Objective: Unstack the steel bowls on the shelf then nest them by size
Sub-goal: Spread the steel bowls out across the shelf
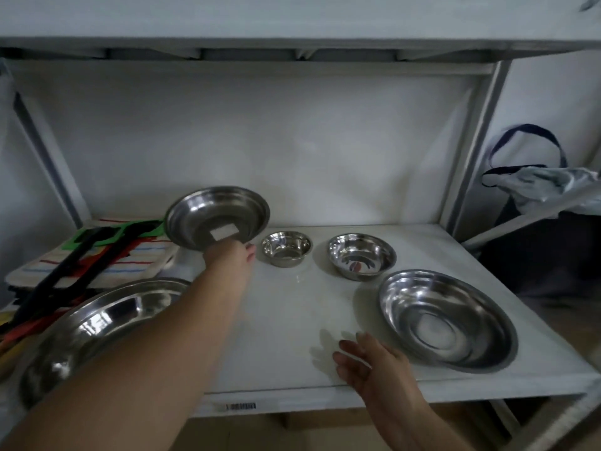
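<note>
Several steel bowls are spread over the white shelf (292,314). My left hand (229,255) grips the near rim of a medium-large bowl (217,216) and holds it tilted above the shelf at the back left. To its right stands the smallest bowl (286,248), then a slightly larger bowl (361,256). A wide bowl (447,320) sits at the front right. The widest bowl (97,327) rests at the front left, partly behind my left forearm. My right hand (370,362) hovers open at the front edge, just left of the wide bowl.
A stack of striped cloths (97,265) with black, green and red utensils (78,255) on top lies at the left. The shelf's metal post (471,141) stands at the right, with a bag (536,180) beyond it. An upper shelf (292,43) overhangs.
</note>
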`<state>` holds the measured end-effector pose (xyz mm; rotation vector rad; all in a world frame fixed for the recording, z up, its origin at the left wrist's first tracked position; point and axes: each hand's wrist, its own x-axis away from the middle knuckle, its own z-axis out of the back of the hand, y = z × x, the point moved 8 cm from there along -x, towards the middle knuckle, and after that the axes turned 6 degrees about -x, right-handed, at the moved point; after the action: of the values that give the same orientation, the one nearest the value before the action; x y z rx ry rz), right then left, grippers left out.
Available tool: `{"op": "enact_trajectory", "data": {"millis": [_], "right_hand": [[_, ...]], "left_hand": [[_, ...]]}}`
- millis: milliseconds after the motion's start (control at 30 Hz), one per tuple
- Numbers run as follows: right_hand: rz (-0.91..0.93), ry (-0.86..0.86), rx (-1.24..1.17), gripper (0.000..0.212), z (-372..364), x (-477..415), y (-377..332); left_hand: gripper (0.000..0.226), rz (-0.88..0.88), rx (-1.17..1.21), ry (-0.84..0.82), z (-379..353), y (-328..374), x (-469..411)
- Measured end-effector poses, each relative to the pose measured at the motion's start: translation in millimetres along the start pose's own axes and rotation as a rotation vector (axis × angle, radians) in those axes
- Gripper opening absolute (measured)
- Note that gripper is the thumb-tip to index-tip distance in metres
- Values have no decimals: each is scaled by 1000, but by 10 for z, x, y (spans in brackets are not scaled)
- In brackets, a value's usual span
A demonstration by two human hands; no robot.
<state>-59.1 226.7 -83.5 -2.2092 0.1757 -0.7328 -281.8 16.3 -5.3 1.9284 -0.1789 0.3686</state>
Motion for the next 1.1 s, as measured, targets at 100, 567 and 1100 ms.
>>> {"op": "enact_trajectory", "data": {"millis": [100,567,1100], "right_hand": [[31,154,-163,19,215,128,-113],[209,515,94,23,880,417,-682],[298,-25,428,22,279,1143,-801]], "left_hand": [[44,-49,-100,-5,-100,137,296],[33,8,-442,-188,-216,-207,1518],[27,-161,-1019,-187,37,-94,2276]]}}
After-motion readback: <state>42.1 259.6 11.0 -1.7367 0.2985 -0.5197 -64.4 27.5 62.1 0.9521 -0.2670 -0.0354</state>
